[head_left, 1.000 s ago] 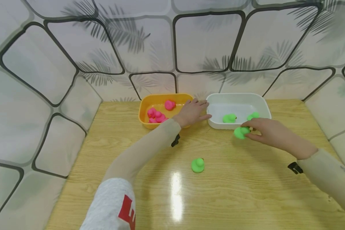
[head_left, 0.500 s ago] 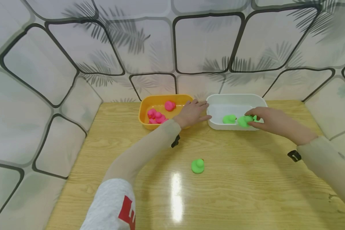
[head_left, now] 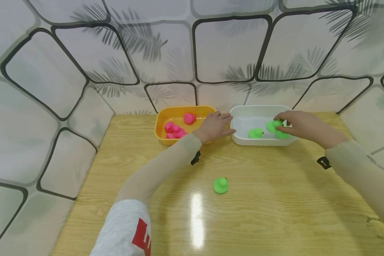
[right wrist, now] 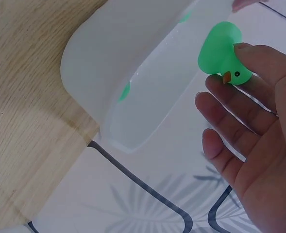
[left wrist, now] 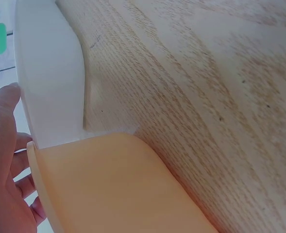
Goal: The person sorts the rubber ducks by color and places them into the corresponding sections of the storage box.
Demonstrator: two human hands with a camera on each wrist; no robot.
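Between thumb and fingers my right hand point(head_left: 302, 126) pinches a green rubber duck point(right wrist: 220, 48), held above the right part of the white bin point(head_left: 243, 142). Two more green ducks lie in that bin: one duck point(head_left: 255, 133) near the middle, the other point(head_left: 282, 135) partly covered by the held one. My left hand point(head_left: 212, 127) reaches over the right end of the orange bin point(head_left: 161, 139). Its fingers are outstretched, with the tips at the white bin's left rim. In the left wrist view the thumb point(left wrist: 8, 97) lies at the white rim. Several pink rubber ducks point(head_left: 178, 131) sit in the orange bin.
Another green duck point(head_left: 220, 185) lies on the wooden table point(head_left: 259, 213), in front of the two bins. Behind the bins stands a patterned wall point(head_left: 230, 49), with more wall panels at both sides. The bins stand side by side at the table's back edge.
My right hand has carried the green duck from in front of the white bin, back over its front rim, to above its inside. The left hand has stayed in place.
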